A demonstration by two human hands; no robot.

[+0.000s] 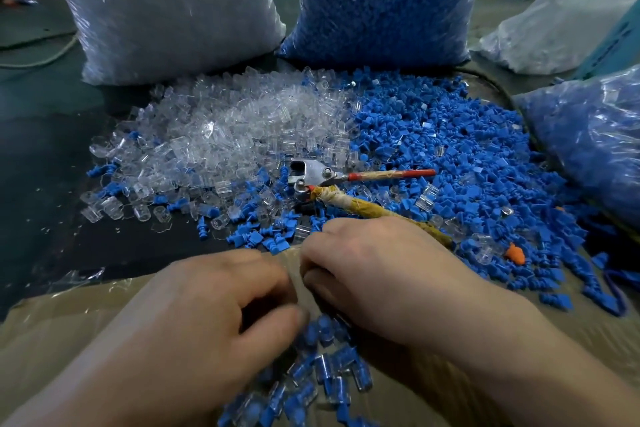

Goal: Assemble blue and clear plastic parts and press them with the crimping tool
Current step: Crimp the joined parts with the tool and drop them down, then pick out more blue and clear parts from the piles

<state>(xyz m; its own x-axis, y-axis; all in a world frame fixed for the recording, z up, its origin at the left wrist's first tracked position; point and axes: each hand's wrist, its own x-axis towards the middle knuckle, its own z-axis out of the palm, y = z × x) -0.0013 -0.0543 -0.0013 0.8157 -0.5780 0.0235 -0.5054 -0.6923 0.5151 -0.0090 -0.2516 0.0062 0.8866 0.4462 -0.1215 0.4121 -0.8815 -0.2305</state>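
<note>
My left hand (214, 302) and my right hand (374, 274) sit close together at the bottom centre, fingers curled. Each grips the film of a clear plastic bag (86, 315) at a raised fold between them. Several assembled blue-and-clear pieces (329, 374) lie in the bag below my hands. The crimping tool (318, 177), with a metal head, one red handle and one cloth-wrapped handle, lies untouched on the parts just beyond my right hand. A heap of loose clear parts (225, 135) lies to its left and a heap of loose blue parts (450, 149) to its right.
A big sack of clear parts (166, 3) and a big sack of blue parts (388, 0) stand upright at the back. Another bag of blue parts (595, 139) lies at the right. An orange piece (515, 251) sits among the blue ones. Dark cloth (52, 149) covers the left.
</note>
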